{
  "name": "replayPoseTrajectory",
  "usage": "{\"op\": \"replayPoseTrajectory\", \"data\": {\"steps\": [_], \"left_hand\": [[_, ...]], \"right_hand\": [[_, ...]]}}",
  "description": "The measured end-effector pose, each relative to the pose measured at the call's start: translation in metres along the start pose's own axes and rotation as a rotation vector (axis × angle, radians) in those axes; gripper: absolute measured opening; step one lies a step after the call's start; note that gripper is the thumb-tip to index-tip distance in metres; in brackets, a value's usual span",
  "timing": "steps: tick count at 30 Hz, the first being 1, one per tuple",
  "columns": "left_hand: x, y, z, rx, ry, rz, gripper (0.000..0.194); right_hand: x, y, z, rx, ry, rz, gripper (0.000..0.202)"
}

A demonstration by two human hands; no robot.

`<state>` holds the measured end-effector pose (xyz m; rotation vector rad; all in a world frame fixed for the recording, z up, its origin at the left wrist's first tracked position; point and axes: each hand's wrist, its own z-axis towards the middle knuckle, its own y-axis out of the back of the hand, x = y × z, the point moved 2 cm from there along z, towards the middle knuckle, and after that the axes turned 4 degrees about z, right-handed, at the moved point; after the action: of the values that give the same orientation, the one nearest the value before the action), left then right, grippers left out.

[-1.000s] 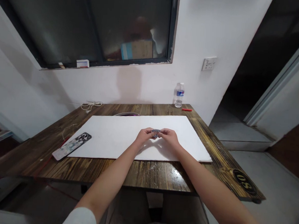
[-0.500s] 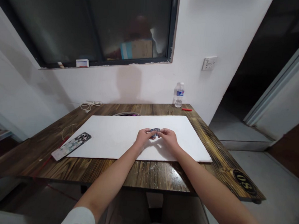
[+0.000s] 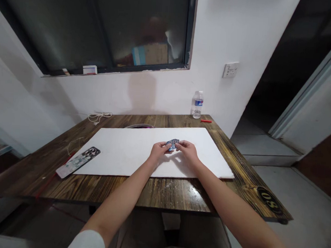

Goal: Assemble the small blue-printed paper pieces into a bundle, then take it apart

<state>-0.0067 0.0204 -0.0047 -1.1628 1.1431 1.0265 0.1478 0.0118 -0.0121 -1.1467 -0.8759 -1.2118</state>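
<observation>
Between my two hands is a small fan of dark and blue cards (image 3: 172,144), held over a white board (image 3: 124,147). My left hand (image 3: 159,151) pinches the left side of the fan, thumb on top. At the right side, my right hand (image 3: 188,151) grips the cards with thumb and fingers. The prints on the cards are too small to read, and my fingers hide their lower edges.
On the wooden table (image 3: 160,193), a phone in a patterned case (image 3: 79,162) overlaps the board's left edge. At the back are a white cable (image 3: 99,115), a water bottle (image 3: 198,104) and a red pen-like stick (image 3: 206,121). A round "08" plate (image 3: 269,199) marks the right corner.
The cards have spread a little wider and tilted, so more of their blue faces shows. Both hands stay in nearly the same place, with the right fingers shifted slightly upward.
</observation>
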Motion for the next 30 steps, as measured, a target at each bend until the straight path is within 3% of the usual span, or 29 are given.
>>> {"op": "replayPoseTrajectory", "data": {"steps": [5,9,12,15,17,24,30], "left_hand": [[0.004,0.004,0.002,-0.058,0.053,0.050,0.040],[0.006,0.007,0.005,-0.136,0.074,0.092,0.034],[0.007,0.007,0.004,-0.162,0.062,0.189,0.031],[0.007,0.005,0.002,-0.111,0.045,0.232,0.030],[0.006,0.004,0.001,-0.081,0.049,0.220,0.030],[0.000,0.006,0.001,-0.048,0.045,0.244,0.040],[0.002,0.008,0.002,0.001,0.048,0.247,0.050]], "right_hand": [[0.001,0.003,0.002,-0.021,0.046,-0.139,0.030],[0.004,0.006,0.002,-0.097,0.172,-0.340,0.019],[0.005,0.004,0.000,-0.045,0.275,-0.495,0.015],[0.002,0.000,-0.002,0.046,0.335,-0.593,0.010],[-0.002,-0.002,-0.002,0.088,0.323,-0.554,0.008],[-0.017,-0.001,0.005,0.159,0.070,-0.149,0.017],[-0.014,0.002,0.007,0.146,0.083,-0.188,0.018]]}}
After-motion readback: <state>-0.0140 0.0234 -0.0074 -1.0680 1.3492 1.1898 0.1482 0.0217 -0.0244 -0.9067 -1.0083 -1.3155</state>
